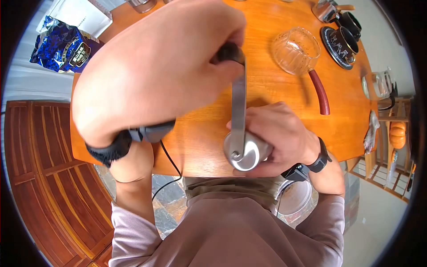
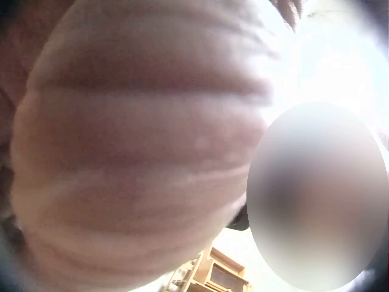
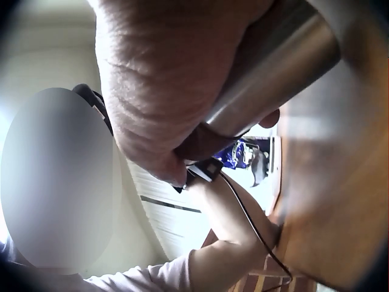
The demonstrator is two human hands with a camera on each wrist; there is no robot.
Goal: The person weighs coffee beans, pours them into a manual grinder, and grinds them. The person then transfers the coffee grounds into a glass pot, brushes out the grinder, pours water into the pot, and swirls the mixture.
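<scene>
A steel hand coffee grinder is held near the table's front edge, its lid and crank turned up toward the head view. My right hand wraps round its cylinder, and the right wrist view shows the brushed metal body beside the palm. From the lid the flat crank arm runs away from me to a dark knob. My left hand grips that knob, thumb and fingers curled about it. Only the left hand's skin fills most of the left wrist view, which hides the knob.
On the wooden table, a ribbed glass pot with a red-brown handle stands ahead on the right. Beyond it are a black cup on a saucer and a metal pitcher. A blue foil bag stands far left. A black cable hangs from the left wrist.
</scene>
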